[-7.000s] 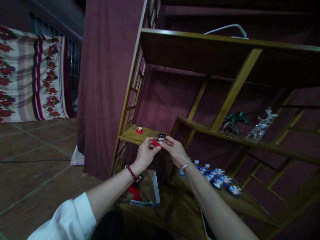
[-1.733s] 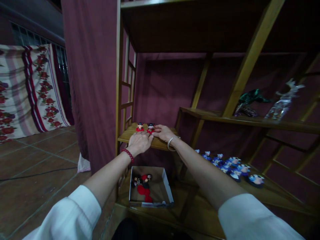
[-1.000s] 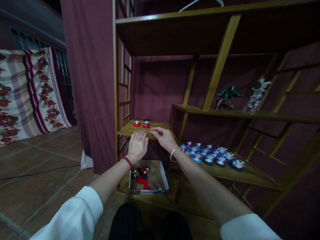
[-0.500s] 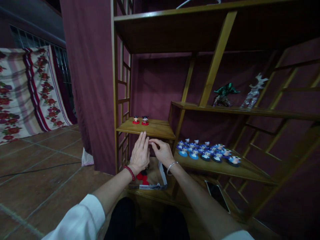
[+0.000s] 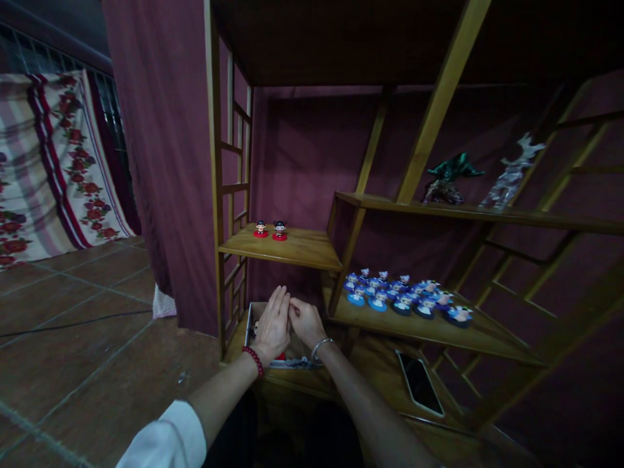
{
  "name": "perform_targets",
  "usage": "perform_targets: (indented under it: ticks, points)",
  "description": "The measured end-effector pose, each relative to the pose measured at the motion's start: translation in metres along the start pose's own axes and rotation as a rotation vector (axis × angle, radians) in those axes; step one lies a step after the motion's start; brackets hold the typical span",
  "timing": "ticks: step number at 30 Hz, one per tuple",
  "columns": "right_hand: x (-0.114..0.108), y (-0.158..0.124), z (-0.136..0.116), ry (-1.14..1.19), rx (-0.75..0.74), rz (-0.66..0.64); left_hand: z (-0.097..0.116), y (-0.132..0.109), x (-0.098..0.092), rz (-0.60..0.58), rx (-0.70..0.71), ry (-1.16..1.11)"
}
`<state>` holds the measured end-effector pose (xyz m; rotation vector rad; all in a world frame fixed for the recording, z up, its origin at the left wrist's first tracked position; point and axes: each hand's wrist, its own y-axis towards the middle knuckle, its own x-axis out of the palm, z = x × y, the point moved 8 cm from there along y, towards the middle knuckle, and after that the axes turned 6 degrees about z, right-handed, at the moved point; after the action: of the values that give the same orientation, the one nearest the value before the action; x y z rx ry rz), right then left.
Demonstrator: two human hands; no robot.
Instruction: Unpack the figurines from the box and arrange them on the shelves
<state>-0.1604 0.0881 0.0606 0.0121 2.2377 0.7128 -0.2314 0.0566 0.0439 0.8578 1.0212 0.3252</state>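
Note:
My left hand [image 5: 273,325] is stretched out flat, fingers straight and together, above an open shallow box [image 5: 295,363]. Beside its fingers, my right hand [image 5: 306,323] is closed with the fingertips curled towards the left palm; whatever they pinch, if anything, is hidden. Inside the box, partly covered by my left hand, lie something red [image 5: 281,357] and a small dark-and-light shape at the left wall. Two small black-haired figurines on red bases, the left one [image 5: 260,229] and the right one [image 5: 279,231], stand on the little shelf [image 5: 302,250] above my hands.
Several blue-and-white figurines [image 5: 377,299] stand in rows on the lower right shelf. A phone [image 5: 420,383] lies below them. Higher up are a green ornament [image 5: 451,179] and a clear one [image 5: 511,174]. A purple curtain [image 5: 160,156] hangs left of the wooden frame.
Both hands have come down from near the small shelf's edge to the box, still close together. The camera view has shifted slightly, and more of the box's left side shows.

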Motion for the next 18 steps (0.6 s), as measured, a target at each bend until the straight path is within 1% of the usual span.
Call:
perform_targets:
  ticks: [3,8,13,16,18]
  points:
    - [0.018,-0.007,0.015,0.002,0.031,-0.059,-0.008,-0.013,0.022,-0.104,-0.059,-0.014]
    - [0.049,-0.021,0.040,-0.063,0.114,-0.165,-0.024,-0.037,0.054,-0.268,-0.217,-0.028]
    - [0.079,-0.034,0.070,-0.104,0.208,-0.295,-0.040,-0.065,0.087,-0.507,-0.332,-0.036]
    - [0.096,-0.042,0.092,-0.098,0.238,-0.337,-0.049,-0.083,0.100,-0.617,-0.389,-0.021]
    - [0.104,-0.049,0.109,-0.102,0.292,-0.348,-0.055,-0.094,0.105,-0.657,-0.420,-0.001]
